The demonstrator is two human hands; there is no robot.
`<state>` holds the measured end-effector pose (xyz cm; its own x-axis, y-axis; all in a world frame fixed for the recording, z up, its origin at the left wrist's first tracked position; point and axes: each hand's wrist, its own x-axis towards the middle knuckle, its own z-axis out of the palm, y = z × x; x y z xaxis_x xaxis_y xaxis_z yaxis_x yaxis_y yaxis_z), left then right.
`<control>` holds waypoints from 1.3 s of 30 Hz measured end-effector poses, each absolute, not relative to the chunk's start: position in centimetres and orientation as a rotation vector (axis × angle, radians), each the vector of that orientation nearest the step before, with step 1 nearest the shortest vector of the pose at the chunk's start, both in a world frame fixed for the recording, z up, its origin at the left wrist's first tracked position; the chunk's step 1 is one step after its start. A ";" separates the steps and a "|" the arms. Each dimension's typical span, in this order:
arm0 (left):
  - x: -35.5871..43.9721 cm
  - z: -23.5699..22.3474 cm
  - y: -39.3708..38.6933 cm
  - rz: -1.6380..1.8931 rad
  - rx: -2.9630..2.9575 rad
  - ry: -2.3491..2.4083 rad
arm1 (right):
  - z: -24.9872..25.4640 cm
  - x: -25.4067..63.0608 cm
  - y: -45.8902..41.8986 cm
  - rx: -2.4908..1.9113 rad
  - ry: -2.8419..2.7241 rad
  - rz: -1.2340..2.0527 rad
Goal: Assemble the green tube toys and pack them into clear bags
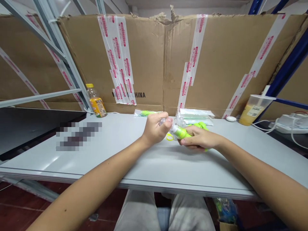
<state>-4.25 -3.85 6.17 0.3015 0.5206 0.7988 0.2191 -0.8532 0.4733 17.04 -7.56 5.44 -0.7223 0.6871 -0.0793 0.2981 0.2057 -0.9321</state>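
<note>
Over the middle of the grey table (96, 154), my right hand (199, 139) is wrapped round a lime-green plastic toy (183, 132) whose whitish end points left. My left hand (155, 128) is closed in a pinch on a small clear plastic piece (163, 121) held right at that end of the toy. A small yellow ring (169, 137) lies on the table just below the two hands. More green parts (201, 125) sit behind my right hand.
Flattened cardboard (156, 61) with red-printed tape stands along the back. A yellow-capped drink bottle (96, 101) is at back left, a lidded cup with a straw (253, 109) at back right, clear packets (196, 114) and a bagged green item (146, 113) behind the hands, a power strip (288, 123) far right.
</note>
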 end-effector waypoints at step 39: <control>-4.5 4.4 -0.9 1.378 2.598 0.491 | 6.0 19.7 -5.7 -1.318 -2.239 -0.294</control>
<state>-4.55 -0.90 4.40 0.5219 0.3589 0.7739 0.2115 -0.9333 0.2902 19.66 -5.70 6.03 -0.3909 0.7482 0.5361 0.8613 0.5027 -0.0735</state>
